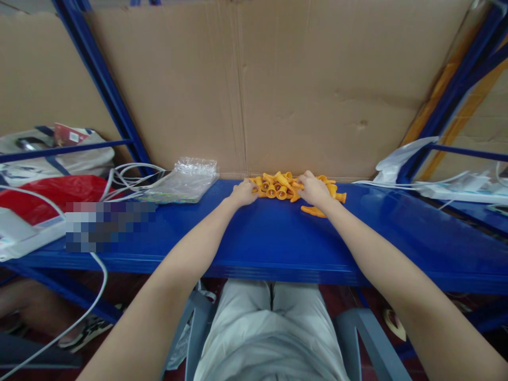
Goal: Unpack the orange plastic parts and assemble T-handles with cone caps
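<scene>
A heap of orange plastic pieces [281,191], curved like small horns with flared hollow ends, lies at the back of the blue table against the cardboard. At the heap's left end is my left hand [245,193], its fingers bent and closed on a piece at the edge. My right hand [313,188] reaches into the right part of the heap, fingers curled round a piece there. Part of the heap is hidden behind this hand. One loose orange piece [313,211] lies in front of the heap, beneath my right wrist.
A cardboard wall [301,90] stands behind the blue table [278,238]. On the left are a clear plastic-wrapped packet [180,185], white cables [115,177] and a red bag [59,193]. A white power strip [460,191] lies right. Blue posts rise on both sides.
</scene>
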`<control>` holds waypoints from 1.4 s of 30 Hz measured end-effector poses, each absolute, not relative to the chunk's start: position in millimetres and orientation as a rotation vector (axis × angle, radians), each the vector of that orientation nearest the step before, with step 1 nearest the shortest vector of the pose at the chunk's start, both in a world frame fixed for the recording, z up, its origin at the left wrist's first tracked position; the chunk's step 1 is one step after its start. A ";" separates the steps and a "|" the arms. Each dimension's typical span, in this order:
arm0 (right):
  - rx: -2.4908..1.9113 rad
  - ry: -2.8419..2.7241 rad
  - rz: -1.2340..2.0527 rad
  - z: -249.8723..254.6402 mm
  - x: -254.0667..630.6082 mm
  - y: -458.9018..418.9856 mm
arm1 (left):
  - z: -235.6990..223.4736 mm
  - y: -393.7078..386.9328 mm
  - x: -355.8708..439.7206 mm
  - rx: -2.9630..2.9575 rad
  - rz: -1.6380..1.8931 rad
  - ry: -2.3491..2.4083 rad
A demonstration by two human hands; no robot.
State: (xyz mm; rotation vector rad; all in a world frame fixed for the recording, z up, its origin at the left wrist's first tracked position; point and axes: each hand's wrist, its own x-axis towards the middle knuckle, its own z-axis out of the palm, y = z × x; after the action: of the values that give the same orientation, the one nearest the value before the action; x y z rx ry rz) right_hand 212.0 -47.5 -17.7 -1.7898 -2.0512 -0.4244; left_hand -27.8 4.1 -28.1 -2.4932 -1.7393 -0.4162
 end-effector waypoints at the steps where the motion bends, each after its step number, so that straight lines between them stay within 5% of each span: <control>1: -1.759 -1.999 -0.430 -18.0 214.7 -45.4 | -27.6 3.6 -27.4 -2.490 -0.422 -1.737; 10: -1.394 -1.788 -0.429 -11.0 215.9 -45.5 | -21.2 -3.9 -18.6 -2.534 -0.780 -1.520; 24: -0.890 -2.109 -0.246 -28.7 168.4 -55.7 | -21.5 -15.3 19.3 -3.110 -2.178 -1.437; 33: -0.912 -2.325 -0.298 -23.0 171.0 -62.6 | -17.8 -9.7 8.9 -3.010 -2.413 -1.320; 42: -1.105 -2.057 -0.493 -17.2 187.4 -57.6 | -7.8 -19.2 5.0 -3.069 -2.210 -1.473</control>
State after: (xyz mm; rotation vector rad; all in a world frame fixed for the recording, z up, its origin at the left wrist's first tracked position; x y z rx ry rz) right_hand 187.4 -57.6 -17.2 -1.1054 -2.0566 -0.4926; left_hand 5.0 -19.2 -7.8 -3.0689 -1.4726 -2.2101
